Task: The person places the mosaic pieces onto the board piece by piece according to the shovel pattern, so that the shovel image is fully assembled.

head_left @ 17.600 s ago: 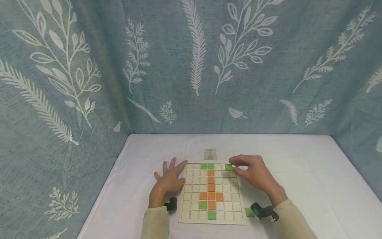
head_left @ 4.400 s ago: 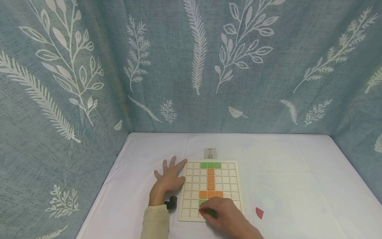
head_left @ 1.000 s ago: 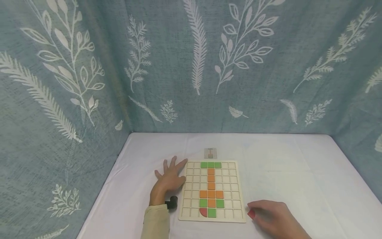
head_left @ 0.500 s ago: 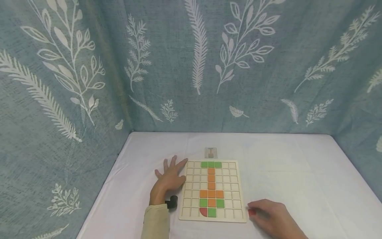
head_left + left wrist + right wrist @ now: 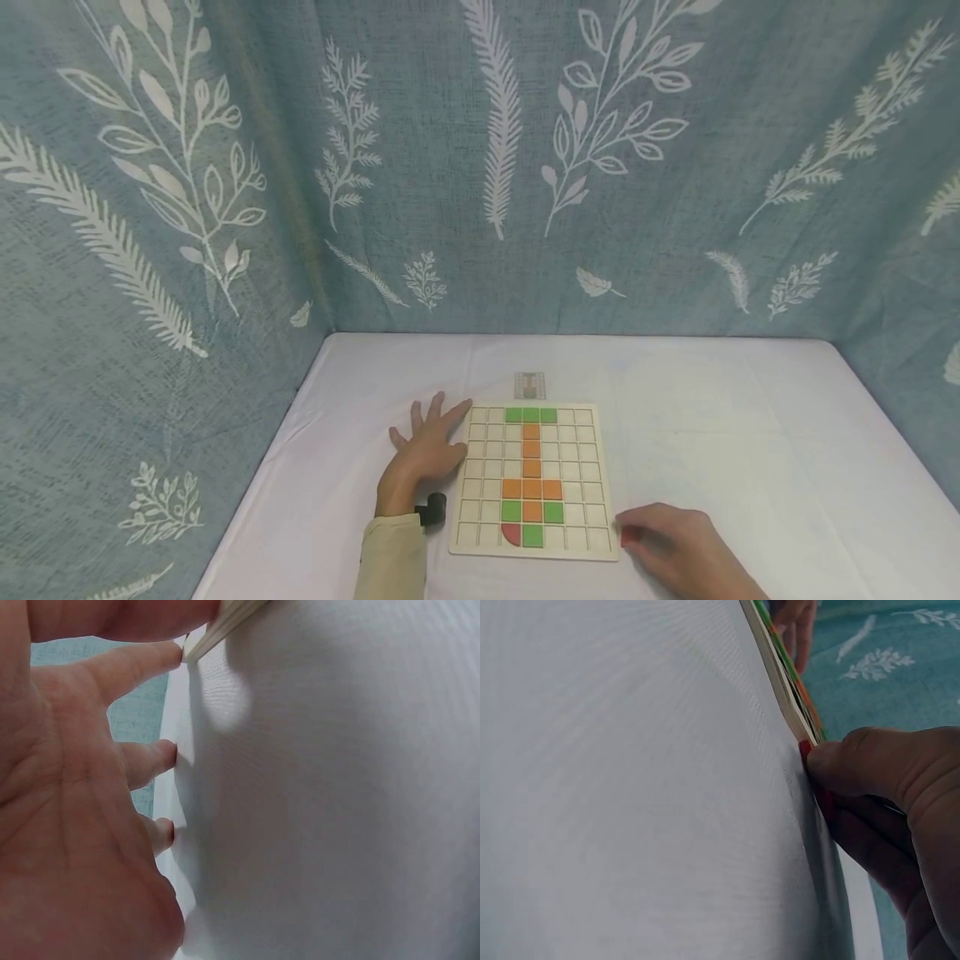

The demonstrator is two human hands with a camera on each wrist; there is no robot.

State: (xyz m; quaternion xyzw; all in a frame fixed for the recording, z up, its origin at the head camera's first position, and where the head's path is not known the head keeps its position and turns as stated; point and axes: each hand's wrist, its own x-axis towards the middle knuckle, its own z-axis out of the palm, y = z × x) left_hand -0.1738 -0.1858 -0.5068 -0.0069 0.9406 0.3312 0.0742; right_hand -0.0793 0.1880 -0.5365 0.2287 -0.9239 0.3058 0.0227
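Observation:
A pale wooden grid board [image 5: 480,458] lies flat on the white cloth. My left hand [image 5: 429,450] rests on its left edge, fingers spread, with index finger and thumb touching the rim. Beyond the board's lower right edge, my right hand [image 5: 682,542] pinches a small red piece [image 5: 630,536] between thumb and fingers; in the right wrist view this red piece [image 5: 825,802] is partly hidden. A red quarter-circle tile [image 5: 512,533] sits in the bottom row beside a green tile [image 5: 532,535]. Orange tiles [image 5: 532,468] form a column and short crossbar, with several other green tiles around.
A small printed card [image 5: 529,385] with a grid pattern lies just behind the board. A blue-green leaf-patterned curtain [image 5: 420,167] hangs behind the table [image 5: 750,400] and at both sides. A black wrist camera [image 5: 432,509] sits on my left wrist.
Since the oldest frame, another green tile joined the upper crossbar, one the lower right, and a red quarter-circle the bottom row. My right hand picked up the second red piece; the left stayed put.

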